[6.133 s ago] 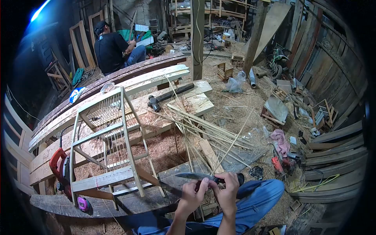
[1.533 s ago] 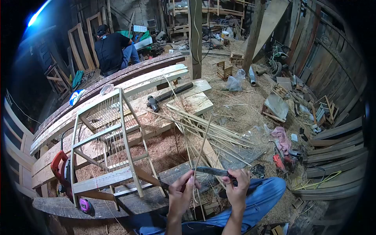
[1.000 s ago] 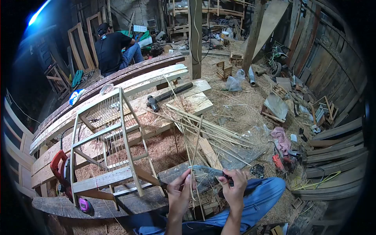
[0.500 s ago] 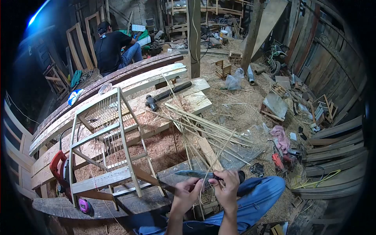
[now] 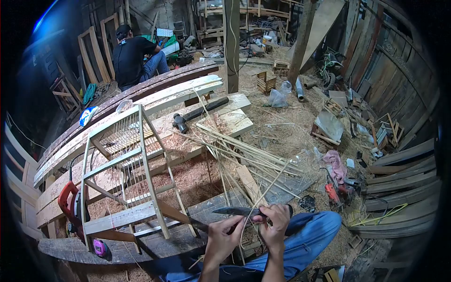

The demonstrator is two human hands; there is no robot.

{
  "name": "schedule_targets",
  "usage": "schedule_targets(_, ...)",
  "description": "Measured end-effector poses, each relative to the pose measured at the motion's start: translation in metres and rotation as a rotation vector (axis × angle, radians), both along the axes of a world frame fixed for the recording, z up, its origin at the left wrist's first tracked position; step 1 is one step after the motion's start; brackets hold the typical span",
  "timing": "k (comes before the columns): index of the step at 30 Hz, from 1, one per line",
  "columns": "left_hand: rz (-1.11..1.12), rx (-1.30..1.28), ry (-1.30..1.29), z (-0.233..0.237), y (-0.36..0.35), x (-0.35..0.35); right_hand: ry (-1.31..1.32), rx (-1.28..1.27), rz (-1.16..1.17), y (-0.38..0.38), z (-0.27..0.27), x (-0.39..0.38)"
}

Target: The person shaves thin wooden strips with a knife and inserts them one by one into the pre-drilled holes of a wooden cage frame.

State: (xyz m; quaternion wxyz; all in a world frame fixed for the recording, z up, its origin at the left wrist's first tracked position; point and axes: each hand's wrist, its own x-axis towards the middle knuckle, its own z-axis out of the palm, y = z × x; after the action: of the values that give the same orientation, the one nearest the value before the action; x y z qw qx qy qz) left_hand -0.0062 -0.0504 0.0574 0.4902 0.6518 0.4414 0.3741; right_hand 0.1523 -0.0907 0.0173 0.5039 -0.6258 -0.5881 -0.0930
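Observation:
My right hand (image 5: pixel 274 224) is closed around the dark handle of a knife (image 5: pixel 235 211), its long blade pointing left. A thin wooden strip (image 5: pixel 270 187) crosses the blade and runs up to the right. The fingers of my left hand (image 5: pixel 222 239) pinch this strip just below the blade, with a thin curved end hanging beneath. Beyond my hands, several pale thin sticks (image 5: pixel 244 149) lie in a loose bundle. To the left stands a small wooden frame (image 5: pixel 123 214) strung with thin rods.
A hammer (image 5: pixel 180 123) rests on shaving-strewn planks (image 5: pixel 188 149). A red power tool (image 5: pixel 68 199) and a purple tape measure (image 5: pixel 99 247) are at the left. Another person (image 5: pixel 131 61) sits at the back. A post (image 5: pixel 232 51) rises beyond the planks; curved boards (image 5: pixel 399 207) are stacked right.
The knife has shifted slightly right along the strip, its blade tip a little lower. My left hand has drawn a little down and left.

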Motion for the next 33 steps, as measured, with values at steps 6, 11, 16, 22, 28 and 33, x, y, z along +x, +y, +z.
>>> schedule_targets(6, -0.036, -0.078, -0.045, -0.009, 0.001, -0.002, -0.016, -0.022, -0.065, -0.006, -0.009, 0.02)
schedule_targets(11, -0.115, 0.025, -0.022, -0.015, -0.001, 0.0, -0.019, 0.003, -0.124, -0.013, -0.011, 0.038)
schedule_targets(16, -0.114, -0.077, -0.061, -0.016, 0.001, -0.002, 0.02, -0.027, -0.184, -0.016, -0.017, 0.043)
schedule_targets(22, -0.152, -0.211, -0.051, -0.008, 0.007, -0.015, 0.042, -0.026, -0.11, -0.011, -0.002, 0.025)
schedule_targets(28, -0.149, -0.328, -0.275, -0.024, 0.006, 0.0, 0.054, -0.068, 0.0, -0.006, 0.004, 0.009)
schedule_targets(33, -0.055, -0.367, -0.341, -0.012, 0.004, 0.0, 0.017, -0.044, -0.005, -0.002, 0.003, 0.002)
